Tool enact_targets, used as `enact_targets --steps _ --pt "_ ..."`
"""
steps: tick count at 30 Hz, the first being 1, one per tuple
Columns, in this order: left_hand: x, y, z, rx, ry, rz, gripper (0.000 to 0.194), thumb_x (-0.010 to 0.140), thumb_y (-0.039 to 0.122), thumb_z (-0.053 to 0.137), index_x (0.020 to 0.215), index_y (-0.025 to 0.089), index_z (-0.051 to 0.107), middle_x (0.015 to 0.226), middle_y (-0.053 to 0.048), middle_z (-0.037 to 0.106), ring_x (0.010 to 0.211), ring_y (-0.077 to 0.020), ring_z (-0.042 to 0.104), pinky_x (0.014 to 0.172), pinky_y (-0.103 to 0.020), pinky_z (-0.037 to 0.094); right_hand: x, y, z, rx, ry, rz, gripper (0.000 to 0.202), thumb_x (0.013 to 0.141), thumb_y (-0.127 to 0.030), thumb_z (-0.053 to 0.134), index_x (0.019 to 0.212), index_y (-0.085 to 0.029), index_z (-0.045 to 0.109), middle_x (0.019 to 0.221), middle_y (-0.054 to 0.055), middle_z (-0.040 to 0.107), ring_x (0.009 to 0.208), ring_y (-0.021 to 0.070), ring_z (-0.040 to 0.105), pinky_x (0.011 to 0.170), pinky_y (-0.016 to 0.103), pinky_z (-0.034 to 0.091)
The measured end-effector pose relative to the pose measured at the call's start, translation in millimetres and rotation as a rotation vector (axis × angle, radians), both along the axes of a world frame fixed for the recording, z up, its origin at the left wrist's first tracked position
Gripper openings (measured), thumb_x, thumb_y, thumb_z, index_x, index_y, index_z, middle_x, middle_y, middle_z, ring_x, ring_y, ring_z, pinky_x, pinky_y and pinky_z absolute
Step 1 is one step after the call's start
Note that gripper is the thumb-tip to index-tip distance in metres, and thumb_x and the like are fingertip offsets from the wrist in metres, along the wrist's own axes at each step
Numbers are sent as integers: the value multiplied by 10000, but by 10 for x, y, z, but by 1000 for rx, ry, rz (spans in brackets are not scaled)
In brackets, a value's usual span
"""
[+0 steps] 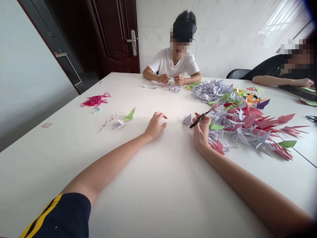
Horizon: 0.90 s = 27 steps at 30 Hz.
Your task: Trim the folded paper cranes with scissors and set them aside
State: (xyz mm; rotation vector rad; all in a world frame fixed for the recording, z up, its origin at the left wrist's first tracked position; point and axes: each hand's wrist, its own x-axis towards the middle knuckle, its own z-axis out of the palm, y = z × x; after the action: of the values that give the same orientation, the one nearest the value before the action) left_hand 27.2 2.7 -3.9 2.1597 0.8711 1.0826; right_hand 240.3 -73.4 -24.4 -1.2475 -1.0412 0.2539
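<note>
My left hand (155, 126) rests over the white table with fingers curved and apart, holding nothing. In my right hand (202, 130) is a pair of black-handled scissors (197, 121), its blades slanting up and away over a pile of folded paper cranes. Just left of the scissors sits a pale paper crane (187, 119). Beside my right hand lie a green-tipped crane (217, 126) and a red one (217, 146). To the left of my left hand are a green crane (129, 114) and a white crane (119, 124).
A tangle of pink string (95, 100), a light blue scrap (97, 110) and tiny red beads (104, 125) lie on the table (153, 198) at left. The crane pile (244, 119) spreads across the right. One person (177, 62) sits opposite, handling something small; another person (267, 69) sits at right.
</note>
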Motion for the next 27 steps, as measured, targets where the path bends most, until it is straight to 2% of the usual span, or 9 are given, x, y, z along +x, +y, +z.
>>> enact_targets --steps 6,12,16,19,23,27 --pt "-10 -38 26 -36 150 -30 238 854 197 600 1090 226 584 1398 -116 411 1313 -284 466 978 -429 492 59 43 58 7 -98 92 389 889 -503 597 1165 -287 428 1373 86 557 1278 237 527 1006 466 453" --pt "-20 -43 12 -2 209 -37 285 842 226 646 1119 227 575 1430 -117 375 1364 -301 425 1042 -443 461 87 87 41 -97 -50 137 443 884 -632 554 1098 -265 427 1302 109 598 1186 247 575 954 453 479" --pt "-27 -26 -16 24 233 -61 420 841 275 661 1235 230 521 1454 -141 358 1332 -310 456 1054 -474 454 16 28 105 -95 -34 310 455 881 -671 553 1083 -275 452 1278 106 600 1169 248 595 931 440 505" --pt "-26 -8 -32 77 206 -123 544 843 346 674 1326 224 455 1432 -159 388 1390 -305 392 1137 -485 383 -58 -47 153 -46 -20 425 455 883 -684 546 1064 -279 441 1283 106 597 1112 263 647 895 444 530" --pt "-19 7 -35 107 202 -189 694 809 390 716 1408 245 396 1471 -155 384 1446 -309 318 1194 -502 313 -99 -93 146 8 -62 373 428 901 -647 554 1080 -281 422 1267 113 623 1103 277 656 910 470 523" --pt "-19 -1 -20 108 260 -226 780 807 366 710 1481 253 334 1542 -139 330 1483 -308 267 1216 -504 280 -76 -101 136 -86 -189 377 409 939 -642 501 1113 -273 480 1215 107 654 1132 268 624 915 458 514"
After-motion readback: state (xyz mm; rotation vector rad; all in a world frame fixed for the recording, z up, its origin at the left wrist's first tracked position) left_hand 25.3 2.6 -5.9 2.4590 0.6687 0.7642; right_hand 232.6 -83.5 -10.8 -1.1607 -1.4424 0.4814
